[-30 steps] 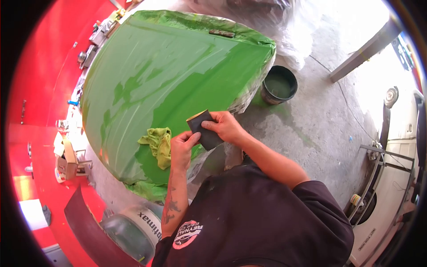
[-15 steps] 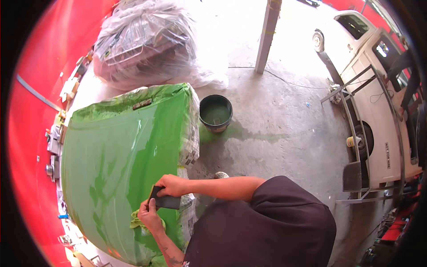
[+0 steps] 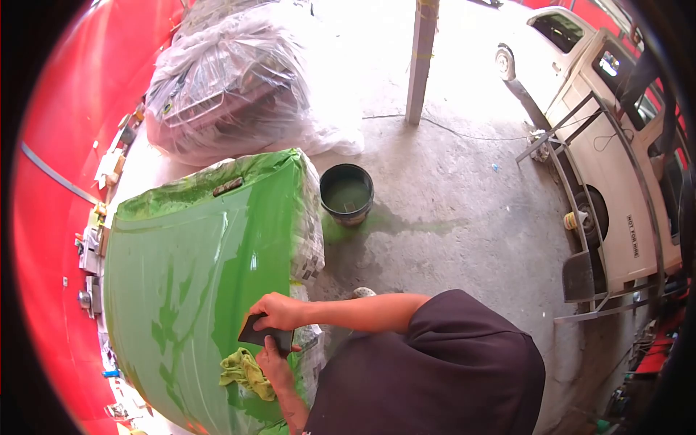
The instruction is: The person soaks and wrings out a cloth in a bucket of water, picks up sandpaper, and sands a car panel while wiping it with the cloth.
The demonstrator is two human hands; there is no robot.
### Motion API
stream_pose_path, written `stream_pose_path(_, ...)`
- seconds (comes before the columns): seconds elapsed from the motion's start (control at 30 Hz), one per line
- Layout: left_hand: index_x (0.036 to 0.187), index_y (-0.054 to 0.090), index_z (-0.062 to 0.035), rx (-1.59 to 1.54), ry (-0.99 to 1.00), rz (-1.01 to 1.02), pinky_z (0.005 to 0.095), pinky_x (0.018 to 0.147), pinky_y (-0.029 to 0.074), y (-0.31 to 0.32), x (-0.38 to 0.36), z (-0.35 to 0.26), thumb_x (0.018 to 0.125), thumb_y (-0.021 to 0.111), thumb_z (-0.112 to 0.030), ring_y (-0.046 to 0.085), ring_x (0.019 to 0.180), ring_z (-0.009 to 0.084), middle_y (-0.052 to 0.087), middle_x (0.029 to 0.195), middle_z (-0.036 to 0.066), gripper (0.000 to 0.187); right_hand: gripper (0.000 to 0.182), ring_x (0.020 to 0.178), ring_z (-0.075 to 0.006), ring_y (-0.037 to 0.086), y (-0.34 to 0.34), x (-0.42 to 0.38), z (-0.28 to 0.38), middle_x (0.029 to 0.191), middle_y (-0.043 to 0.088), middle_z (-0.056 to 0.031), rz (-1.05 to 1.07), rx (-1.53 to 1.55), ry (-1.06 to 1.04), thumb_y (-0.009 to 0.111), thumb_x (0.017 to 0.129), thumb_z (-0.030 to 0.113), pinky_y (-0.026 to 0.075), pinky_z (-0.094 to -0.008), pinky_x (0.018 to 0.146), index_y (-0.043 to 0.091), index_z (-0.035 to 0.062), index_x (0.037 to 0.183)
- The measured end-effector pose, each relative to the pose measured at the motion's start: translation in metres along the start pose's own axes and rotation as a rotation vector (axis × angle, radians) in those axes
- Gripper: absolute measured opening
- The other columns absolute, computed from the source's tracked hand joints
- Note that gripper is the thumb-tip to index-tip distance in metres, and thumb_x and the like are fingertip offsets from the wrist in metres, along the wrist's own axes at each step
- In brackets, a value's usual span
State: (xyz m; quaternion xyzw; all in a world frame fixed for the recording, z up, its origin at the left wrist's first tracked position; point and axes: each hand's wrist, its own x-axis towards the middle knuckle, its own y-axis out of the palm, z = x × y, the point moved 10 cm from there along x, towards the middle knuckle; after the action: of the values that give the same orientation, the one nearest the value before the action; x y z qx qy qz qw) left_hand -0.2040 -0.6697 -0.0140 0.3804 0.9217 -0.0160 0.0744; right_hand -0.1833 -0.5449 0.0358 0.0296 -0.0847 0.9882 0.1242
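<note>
A wet, glossy green car panel lies in front of me, its right edge masked with newspaper. My right hand grips a dark sanding pad by its top edge, just over the panel's near right part. My left hand holds the pad's lower edge from below. A crumpled yellow-green rag rests on the panel, touching my left hand's side.
A black bucket of green-tinted water stands on the concrete floor right of the panel. A plastic-wrapped bundle sits behind it, with a post beyond. A white truck with a metal rack is parked right. A red wall runs left.
The view swung from close over the panel to a wider look at the floor and truck. Both hands kept hold of the pad and lowered it slightly toward the rag.
</note>
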Motion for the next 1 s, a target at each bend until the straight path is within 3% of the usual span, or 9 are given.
stream_pose_path(0.2, 0.094, 0.058, 0.0083, 0.180, -0.052, 0.048, 0.0337, 0.054, 0.052, -0.005, -0.007, 0.005, 0.099, 0.046, -0.041, 0.060, 0.052, 0.0199, 0.061, 0.065, 0.009, 0.051, 0.026, 0.072, -0.0263, 0.065, -0.002, 0.003, 0.001, 0.078, 0.068, -0.0149, -0.075, 0.030, -0.058, 0.071, 0.077, 0.016, 0.049, -0.0372, 0.066, 0.067, 0.0024, 0.099)
stream_pose_path(0.3, 0.086, 0.057, 0.0016, -0.204, -0.021, -0.215, 0.0322, 0.051, 0.050, -0.024, -0.013, -0.002, 0.098, 0.045, -0.044, 0.054, 0.048, 0.0177, 0.055, 0.058, 0.005, 0.049, 0.056, 0.085, -0.0225, 0.062, 0.014, 0.006, -0.013, 0.104, 0.067, -0.0132, 0.029, 0.294, 0.056, 0.073, 0.081, 0.026, 0.050, -0.0364, 0.071, 0.052, 0.0063, 0.128)
stream_pose_path(0.37, 0.086, 0.055, -0.0006, -0.368, -0.015, -0.276, 0.0305, 0.050, 0.048, -0.033, -0.013, -0.010, 0.098, 0.045, -0.045, 0.050, 0.047, 0.0159, 0.050, 0.057, 0.003, 0.047, 0.095, 0.111, -0.0243, 0.054, 0.033, 0.007, -0.006, 0.137, 0.048, -0.0149, 0.151, 0.783, -0.075, 0.076, 0.078, 0.034, 0.049, -0.0375, 0.086, 0.018, 0.0106, 0.150)
stream_pose_path(0.47, 0.088, 0.051, -0.0066, -0.570, -0.011, -0.325, 0.0250, 0.048, 0.041, -0.036, -0.011, -0.015, 0.098, 0.046, -0.043, 0.043, 0.048, 0.0105, 0.043, 0.061, -0.002, 0.038, 0.116, 0.127, -0.0275, 0.041, 0.047, -0.003, 0.018, 0.151, 0.028, -0.0153, 0.234, 0.393, -0.140, 0.079, 0.074, 0.039, 0.043, -0.0400, 0.099, -0.004, 0.0109, 0.151)
stream_pose_path(0.57, 0.113, 0.053, -0.0048, -0.486, 0.070, 0.116, 0.0249, 0.062, 0.045, -0.020, -0.005, 0.008, 0.100, 0.046, -0.031, 0.054, 0.080, 0.0093, 0.054, 0.096, 0.002, 0.031, 0.090, 0.134, -0.0273, 0.035, 0.053, 0.001, 0.027, 0.150, 0.030, -0.0161, 0.190, 0.425, -0.118, 0.067, 0.086, 0.036, 0.035, -0.0396, 0.106, 0.010, 0.0090, 0.151)
stream_pose_path(0.63, 0.115, 0.057, -0.0037, -0.376, -0.032, -0.281, 0.0295, 0.077, 0.046, -0.026, -0.008, 0.014, 0.100, 0.048, -0.032, 0.055, 0.092, 0.0125, 0.057, 0.103, 0.003, 0.034, 0.070, 0.136, -0.0270, 0.033, 0.055, 0.012, 0.013, 0.149, 0.032, -0.0163, 0.155, 0.459, -0.053, 0.057, 0.093, 0.032, 0.031, -0.0380, 0.109, 0.023, 0.0074, 0.148)
stream_pose_path(0.8, 0.133, 0.047, -0.0047, 0.720, -0.052, -0.328, 0.0440, 0.099, 0.039, -0.104, -0.020, 0.007, 0.084, 0.068, -0.044, 0.050, 0.120, 0.0279, 0.052, 0.128, 0.015, 0.066, 0.052, 0.131, -0.0335, 0.042, -0.030, 0.043, -0.045, 0.142, 0.041, -0.0198, -0.161, 0.029, -0.052, 0.052, 0.093, 0.015, 0.035, -0.0394, 0.106, 0.035, 0.0061, 0.141)
stream_pose_path(0.87, 0.146, 0.031, -0.0150, 1.077, -0.223, -0.642, 0.0603, 0.104, 0.028, -0.169, -0.046, 0.022, 0.070, 0.076, -0.056, 0.031, 0.136, 0.0341, 0.027, 0.149, 0.020, 0.097, 0.050, 0.126, -0.0365, 0.046, -0.074, 0.064, -0.089, 0.137, 0.046, -0.0211, -0.224, -0.302, -0.006, 0.049, 0.093, 0.015, 0.037, -0.0385, 0.105, 0.035, 0.0023, 0.139)
stream_pose_path(1.0, 0.151, 0.016, -0.0244, 0.981, -0.514, -0.760, 0.0718, 0.101, 0.020, -0.212, -0.056, 0.063, 0.061, 0.079, -0.061, 0.014, 0.142, 0.0382, 0.002, 0.156, 0.019, 0.115, 0.056, 0.134, -0.0343, 0.035, -0.071, 0.088, -0.143, 0.147, 0.035, -0.0173, -0.208, -0.781, 0.080, 0.047, 0.095, 0.026, 0.027, -0.0514, 0.109, 0.031, 0.0008, 0.141)
